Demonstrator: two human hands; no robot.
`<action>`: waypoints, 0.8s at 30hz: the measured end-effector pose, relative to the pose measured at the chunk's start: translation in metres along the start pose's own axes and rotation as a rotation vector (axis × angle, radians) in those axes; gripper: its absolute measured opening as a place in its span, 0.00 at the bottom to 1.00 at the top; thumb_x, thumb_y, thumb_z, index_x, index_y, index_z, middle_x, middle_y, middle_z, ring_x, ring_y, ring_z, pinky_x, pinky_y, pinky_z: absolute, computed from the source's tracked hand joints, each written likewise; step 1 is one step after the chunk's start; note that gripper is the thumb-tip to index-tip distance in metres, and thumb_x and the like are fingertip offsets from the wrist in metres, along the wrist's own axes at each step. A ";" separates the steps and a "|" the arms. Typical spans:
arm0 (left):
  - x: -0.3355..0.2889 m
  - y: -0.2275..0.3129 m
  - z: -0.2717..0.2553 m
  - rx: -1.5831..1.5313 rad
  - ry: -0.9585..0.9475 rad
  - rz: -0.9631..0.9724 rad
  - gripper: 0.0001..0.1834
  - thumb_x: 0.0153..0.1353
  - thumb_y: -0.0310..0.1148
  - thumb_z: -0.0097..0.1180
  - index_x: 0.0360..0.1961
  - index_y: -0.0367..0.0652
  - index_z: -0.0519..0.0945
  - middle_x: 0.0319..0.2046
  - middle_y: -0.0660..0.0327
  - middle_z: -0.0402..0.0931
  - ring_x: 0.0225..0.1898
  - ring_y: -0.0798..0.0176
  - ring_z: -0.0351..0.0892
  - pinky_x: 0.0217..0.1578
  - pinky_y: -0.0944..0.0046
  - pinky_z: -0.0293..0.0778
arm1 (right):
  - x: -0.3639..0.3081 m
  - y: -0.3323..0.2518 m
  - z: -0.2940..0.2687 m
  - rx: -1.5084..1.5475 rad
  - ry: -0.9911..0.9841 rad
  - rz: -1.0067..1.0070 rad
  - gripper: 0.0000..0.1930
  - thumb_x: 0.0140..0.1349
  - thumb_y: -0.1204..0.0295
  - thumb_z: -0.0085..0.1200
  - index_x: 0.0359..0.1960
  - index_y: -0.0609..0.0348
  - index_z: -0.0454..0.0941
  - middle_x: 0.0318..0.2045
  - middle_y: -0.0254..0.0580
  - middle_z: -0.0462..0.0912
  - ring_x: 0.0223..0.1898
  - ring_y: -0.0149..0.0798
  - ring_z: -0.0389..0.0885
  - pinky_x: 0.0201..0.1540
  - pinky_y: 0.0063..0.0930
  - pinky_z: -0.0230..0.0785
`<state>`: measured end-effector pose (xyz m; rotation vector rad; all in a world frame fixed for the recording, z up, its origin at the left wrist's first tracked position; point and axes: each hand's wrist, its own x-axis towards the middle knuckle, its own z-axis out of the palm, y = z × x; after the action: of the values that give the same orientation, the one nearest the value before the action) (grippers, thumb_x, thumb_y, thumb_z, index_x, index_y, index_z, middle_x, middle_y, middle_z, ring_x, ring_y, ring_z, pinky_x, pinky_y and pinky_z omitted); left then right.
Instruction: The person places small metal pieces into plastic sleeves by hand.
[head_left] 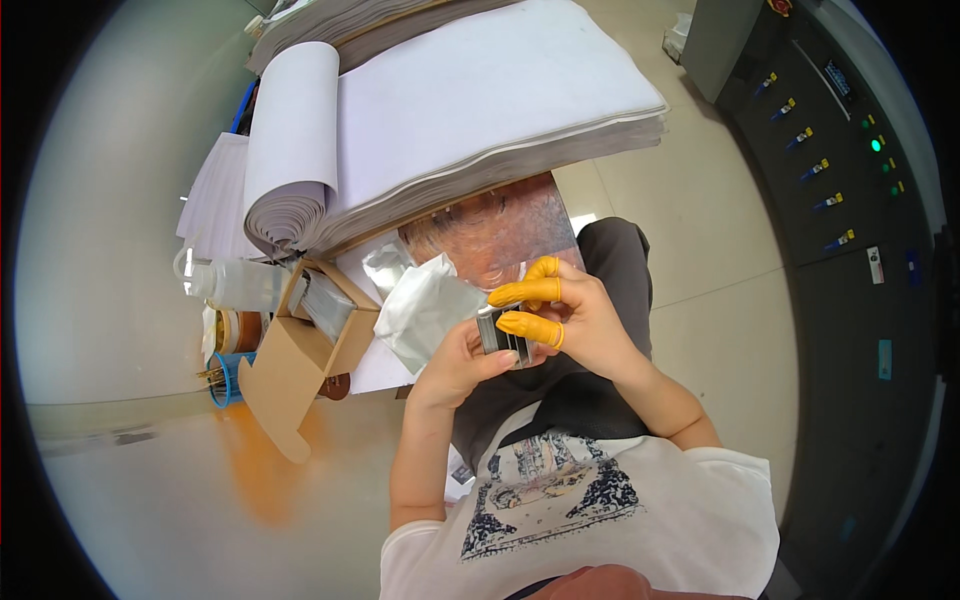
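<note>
In front of my lap, my left hand (455, 370) is closed round a small block of dark and silver strips (505, 345), its thumb along the lower edge. My right hand (590, 325) wears yellow rubber finger cots on its thumb and fingers. Those covered fingertips bend over the upper end of the block, thumb on one side and forefinger on the other. What the strips are cannot be made out. Just beyond my left hand lies a crumpled white plastic bag (425, 310).
A brown cardboard box (340, 330) with its flap out stands left, near a clear plastic bottle (240, 285) and a blue mesh pen holder (228, 380). Beyond are a stack of large white sheets (480, 90) and a white roll (295, 140). A dark cabinet (850, 330) with switches stands right.
</note>
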<state>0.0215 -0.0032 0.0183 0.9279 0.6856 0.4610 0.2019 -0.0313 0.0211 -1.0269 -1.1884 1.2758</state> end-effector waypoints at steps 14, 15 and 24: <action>-0.001 -0.002 0.001 -0.023 0.027 0.021 0.27 0.49 0.32 0.64 0.50 0.34 0.70 0.42 0.59 0.76 0.43 0.67 0.76 0.49 0.67 0.69 | 0.001 -0.004 0.001 -0.197 0.041 -0.103 0.15 0.51 0.71 0.63 0.42 0.56 0.79 0.29 0.33 0.70 0.23 0.24 0.65 0.26 0.16 0.61; -0.001 -0.001 0.002 -0.022 0.028 0.023 0.27 0.49 0.32 0.64 0.50 0.34 0.70 0.42 0.59 0.76 0.43 0.67 0.76 0.49 0.67 0.69 | 0.001 -0.005 0.002 -0.197 0.043 -0.107 0.15 0.51 0.72 0.63 0.42 0.56 0.79 0.29 0.33 0.70 0.24 0.24 0.65 0.26 0.16 0.60; 0.000 0.001 0.001 0.009 -0.021 0.032 0.33 0.48 0.38 0.64 0.51 0.30 0.67 0.44 0.52 0.75 0.44 0.57 0.78 0.49 0.54 0.74 | -0.001 -0.002 -0.001 -0.068 0.026 -0.071 0.15 0.53 0.73 0.60 0.43 0.57 0.78 0.28 0.31 0.69 0.24 0.22 0.64 0.25 0.15 0.59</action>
<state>0.0219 -0.0035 0.0198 0.9522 0.6546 0.4766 0.2027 -0.0319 0.0233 -1.0382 -1.2448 1.1704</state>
